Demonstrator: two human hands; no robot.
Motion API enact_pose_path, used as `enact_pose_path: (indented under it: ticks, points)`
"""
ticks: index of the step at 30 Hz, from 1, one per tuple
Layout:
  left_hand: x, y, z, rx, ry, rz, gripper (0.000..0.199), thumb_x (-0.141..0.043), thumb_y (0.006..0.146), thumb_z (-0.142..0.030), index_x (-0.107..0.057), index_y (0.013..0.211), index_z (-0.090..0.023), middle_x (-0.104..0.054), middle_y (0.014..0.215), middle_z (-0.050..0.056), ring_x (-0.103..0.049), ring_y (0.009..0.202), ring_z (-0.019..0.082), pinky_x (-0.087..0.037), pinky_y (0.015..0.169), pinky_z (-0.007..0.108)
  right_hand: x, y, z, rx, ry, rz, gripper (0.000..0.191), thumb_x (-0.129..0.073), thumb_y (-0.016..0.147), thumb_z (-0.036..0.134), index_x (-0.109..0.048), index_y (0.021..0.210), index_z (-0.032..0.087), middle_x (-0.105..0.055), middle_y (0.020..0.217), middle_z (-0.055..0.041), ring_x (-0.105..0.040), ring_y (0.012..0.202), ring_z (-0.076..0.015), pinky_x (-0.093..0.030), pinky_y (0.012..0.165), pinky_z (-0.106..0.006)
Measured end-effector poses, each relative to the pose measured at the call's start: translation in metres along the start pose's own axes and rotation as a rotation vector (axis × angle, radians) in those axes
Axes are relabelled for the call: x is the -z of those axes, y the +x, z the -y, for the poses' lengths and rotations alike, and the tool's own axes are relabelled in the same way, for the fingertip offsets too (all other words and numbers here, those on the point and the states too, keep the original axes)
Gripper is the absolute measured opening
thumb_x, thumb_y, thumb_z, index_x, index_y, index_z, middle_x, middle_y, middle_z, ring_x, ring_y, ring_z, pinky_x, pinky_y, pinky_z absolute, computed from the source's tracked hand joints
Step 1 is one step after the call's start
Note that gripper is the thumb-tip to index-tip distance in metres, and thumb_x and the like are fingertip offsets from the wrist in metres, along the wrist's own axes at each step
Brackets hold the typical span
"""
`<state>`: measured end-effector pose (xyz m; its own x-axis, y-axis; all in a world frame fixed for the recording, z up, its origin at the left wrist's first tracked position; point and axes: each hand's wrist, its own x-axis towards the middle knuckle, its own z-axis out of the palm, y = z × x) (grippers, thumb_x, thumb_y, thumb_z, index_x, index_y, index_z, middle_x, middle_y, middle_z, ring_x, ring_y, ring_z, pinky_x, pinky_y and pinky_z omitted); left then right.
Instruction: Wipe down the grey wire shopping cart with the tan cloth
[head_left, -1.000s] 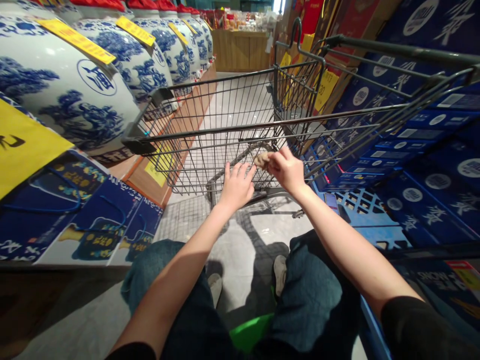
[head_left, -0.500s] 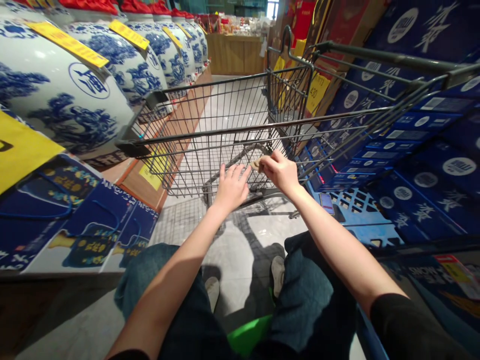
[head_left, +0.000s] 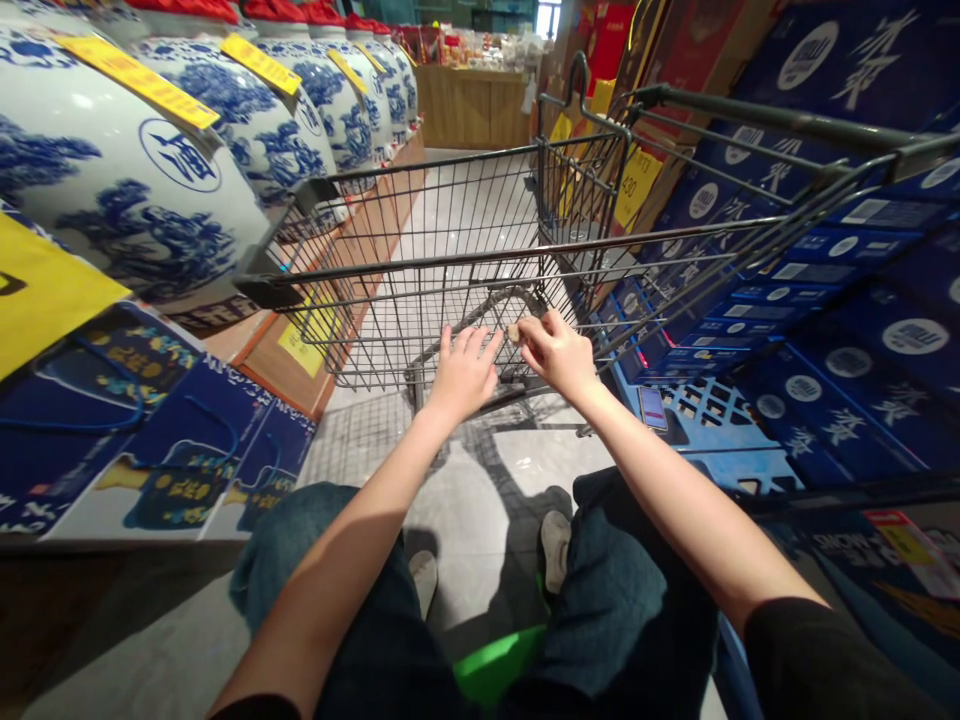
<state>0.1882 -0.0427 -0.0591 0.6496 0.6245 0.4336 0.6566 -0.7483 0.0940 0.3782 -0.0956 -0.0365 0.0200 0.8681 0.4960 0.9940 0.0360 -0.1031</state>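
Note:
A grey wire shopping cart (head_left: 420,264) stands sideways right in front of me. My right hand (head_left: 561,354) is closed, pinching a small crumpled beige cloth (head_left: 513,332) against the wires of the cart's near side. Only a little of the cloth shows past the fingers. Left of it, my left hand (head_left: 462,376) has its fingers stretched and apart on or just before the same wire side. No object shows in that hand, and I cannot tell whether its fingertips touch the wires.
Blue-and-white porcelain jars (head_left: 199,230) line a wooden platform (head_left: 292,362) at left, with blue gift boxes (head_left: 187,470) nearer. Stacked blue cartons (head_left: 847,365) fill the right. A phone (head_left: 652,408) lies on a blue plastic crate (head_left: 720,410). Something green (head_left: 499,665) is below me.
My right hand has shifted slightly, and less of the beige cloth shows beside its fingers. The left hand stays almost where it was. The cart has hardly moved.

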Motion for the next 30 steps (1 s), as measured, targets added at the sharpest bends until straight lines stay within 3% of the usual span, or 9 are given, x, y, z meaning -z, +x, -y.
enact_pose_path:
  ticks: [3,7,11,13,19,25,27,30]
  points:
    - [0.001,0.000,-0.001,-0.003,0.020,0.009,0.057,-0.048,0.099,-0.024,-0.053,0.156,-0.013,-0.057,0.154,0.020,-0.049,0.145,0.037,-0.023,0.129,0.067,0.007,-0.003,0.002,-0.011,-0.060,0.041,0.042,-0.056,0.101,0.041,-0.068,0.140,0.028,-0.069,0.117,-0.0136,-0.065,0.089,-0.0214,-0.038,0.062,-0.025]
    - [0.001,0.000,-0.002,-0.002,0.033,0.007,0.057,-0.048,0.100,-0.025,-0.053,0.156,-0.015,-0.058,0.154,0.018,-0.049,0.145,0.036,-0.023,0.129,0.065,0.017,0.000,-0.008,-0.064,-0.107,0.076,0.042,-0.050,0.104,0.033,-0.067,0.142,0.033,-0.072,0.108,-0.0087,-0.067,0.083,-0.0188,-0.040,0.065,-0.025]
    - [0.000,-0.001,-0.002,-0.002,0.045,0.014,0.056,-0.048,0.101,-0.025,-0.053,0.156,-0.015,-0.058,0.154,0.018,-0.049,0.145,0.036,-0.023,0.129,0.066,0.027,0.008,-0.032,-0.076,-0.033,-0.185,0.045,-0.051,0.101,0.029,-0.068,0.142,0.028,-0.072,0.115,-0.0094,-0.068,0.095,-0.0207,-0.048,0.075,-0.026]
    - [-0.001,-0.001,-0.002,-0.002,0.044,0.013,0.057,-0.048,0.101,-0.025,-0.054,0.156,-0.015,-0.057,0.154,0.019,-0.048,0.145,0.036,-0.023,0.129,0.067,0.026,0.009,-0.040,-0.093,0.010,-0.253,0.047,-0.051,0.099,0.027,-0.068,0.142,0.027,-0.072,0.118,-0.0096,-0.068,0.099,-0.0221,-0.050,0.078,-0.028]
    - [-0.003,0.000,0.000,0.002,0.040,-0.005,0.056,-0.047,0.101,-0.024,-0.054,0.156,-0.015,-0.058,0.153,0.018,-0.049,0.144,0.036,-0.022,0.129,0.067,0.005,0.006,-0.033,-0.104,0.058,0.020,0.040,-0.062,0.090,0.026,-0.076,0.127,0.027,-0.075,0.104,-0.0074,-0.069,0.086,-0.0233,-0.048,0.070,-0.029]
    - [-0.005,0.000,0.001,0.006,0.029,-0.012,0.056,-0.047,0.100,-0.025,-0.054,0.155,-0.016,-0.058,0.152,0.018,-0.049,0.143,0.036,-0.021,0.129,0.067,0.015,0.018,-0.039,-0.169,0.243,-0.296,0.040,-0.052,0.094,0.021,-0.073,0.128,0.023,-0.076,0.120,-0.0106,-0.069,0.108,-0.0261,-0.054,0.088,-0.034]
    - [-0.005,0.000,0.000,0.008,0.026,-0.016,0.056,-0.047,0.100,-0.025,-0.055,0.155,-0.016,-0.059,0.152,0.018,-0.049,0.143,0.036,-0.021,0.129,0.068,0.012,0.018,-0.035,-0.182,0.276,-0.253,0.037,-0.055,0.092,0.020,-0.075,0.123,0.022,-0.077,0.120,-0.0107,-0.070,0.109,-0.0271,-0.055,0.090,-0.036]
    - [-0.004,0.000,0.000,0.007,0.030,-0.016,0.057,-0.047,0.100,-0.025,-0.055,0.155,-0.015,-0.058,0.152,0.019,-0.049,0.143,0.036,-0.022,0.128,0.069,0.006,0.016,-0.026,-0.187,0.262,-0.047,0.032,-0.063,0.086,0.019,-0.078,0.113,0.025,-0.080,0.110,-0.0076,-0.073,0.101,-0.0280,-0.056,0.084,-0.036]
